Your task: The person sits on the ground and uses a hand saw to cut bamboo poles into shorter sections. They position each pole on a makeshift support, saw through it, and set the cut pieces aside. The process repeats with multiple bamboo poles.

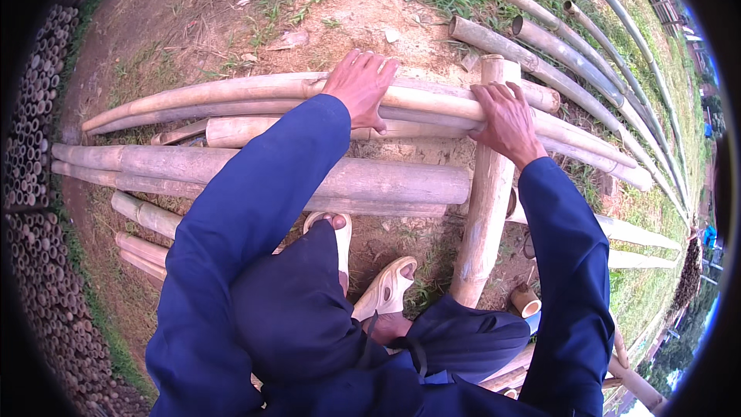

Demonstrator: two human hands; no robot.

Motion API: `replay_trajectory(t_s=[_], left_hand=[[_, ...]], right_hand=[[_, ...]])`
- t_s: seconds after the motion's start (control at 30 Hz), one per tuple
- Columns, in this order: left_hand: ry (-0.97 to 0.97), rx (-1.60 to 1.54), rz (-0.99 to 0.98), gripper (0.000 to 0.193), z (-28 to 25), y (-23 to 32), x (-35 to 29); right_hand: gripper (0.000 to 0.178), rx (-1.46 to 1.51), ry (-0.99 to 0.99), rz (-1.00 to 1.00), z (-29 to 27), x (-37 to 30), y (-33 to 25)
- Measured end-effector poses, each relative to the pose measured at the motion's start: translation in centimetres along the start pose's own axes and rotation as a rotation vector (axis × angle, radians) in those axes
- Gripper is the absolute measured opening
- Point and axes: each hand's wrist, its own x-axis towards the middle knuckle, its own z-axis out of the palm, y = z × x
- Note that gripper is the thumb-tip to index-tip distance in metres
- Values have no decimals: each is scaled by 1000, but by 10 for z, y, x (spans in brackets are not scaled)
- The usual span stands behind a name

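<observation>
A long pale bamboo pole [432, 102] runs crosswise in front of me, bending with the lens. My left hand [359, 91] lies over its middle, fingers across the top and thumb on the near side. Farther right, my right hand [505, 122] grips the same pole with curled fingers. Beside that hand, a thick bamboo post [485, 216] slants from between my knees up to the pole, its notched top showing behind. More bamboo pieces lie just under and nearer than the pole, including a thick grey-brown culm [401, 180] below my left forearm.
Several long bamboo poles [571, 50] fan out on the grass at the far right. Stacked cut bamboo [46, 262] lines the left side. My sandalled feet [386, 289] rest on the dirt near the post, and a short bamboo piece [526, 301] lies by my right knee.
</observation>
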Motion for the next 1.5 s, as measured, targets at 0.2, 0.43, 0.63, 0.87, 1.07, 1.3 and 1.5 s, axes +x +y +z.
replay_trajectory(t_s=[0.2,0.43,0.63,0.87,1.07,1.3,1.5], left_hand=[[-207,-41,-37,59,-2,-4,7],[-131,32,14,62,-2,-19,-6],[-110,46,-51,67,-22,-73,-55],[-128,96,-132,79,-57,-166,-156],[-80,98,-190,84,-59,-230,-221],[-194,-14,-311,87,-50,-248,-201],[-275,6,-311,90,-47,-268,-193]], right_hand=[[79,77,-7,-34,3,0,2],[79,85,-32,-93,-1,11,-10],[75,74,29,-144,-15,51,-72],[66,94,-14,-135,-15,113,-194],[69,176,-61,-141,-9,155,-272],[93,318,-178,-73,-18,153,-248],[96,136,55,25,-20,74,-176]])
